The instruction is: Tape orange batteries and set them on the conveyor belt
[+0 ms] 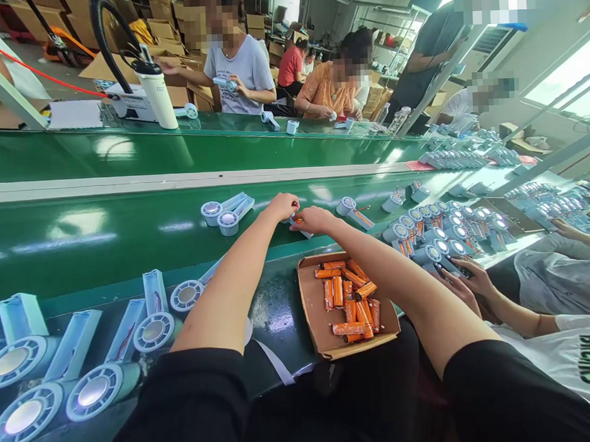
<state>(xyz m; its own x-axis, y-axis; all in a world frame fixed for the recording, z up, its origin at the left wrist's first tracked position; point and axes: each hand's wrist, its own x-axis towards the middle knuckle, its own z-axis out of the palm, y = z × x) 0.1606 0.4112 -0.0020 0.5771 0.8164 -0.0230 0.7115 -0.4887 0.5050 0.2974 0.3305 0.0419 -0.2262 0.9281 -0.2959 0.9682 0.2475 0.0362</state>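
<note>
Over the green belt, my left hand (281,207) and my right hand (317,220) come together on a light-blue handheld fan body (305,233), mostly hidden by my fingers. The fingers of my left hand are closed at its round end. My right hand's fingers are closed along its handle, where a bit of orange shows. In front of me an open cardboard tray (314,333) holds several orange battery cells (337,292). Left of my hands lie two fan bodies (228,222), and another fan body (360,219) with an orange cell lies to the right.
Several fan bodies (92,390) with open handles stand along the near-left ledge. Rows of fans with orange cells (435,232) fill the right side, close to a co-worker's hands (459,283). Across the belt are a pale tumbler (158,97) and several people at work.
</note>
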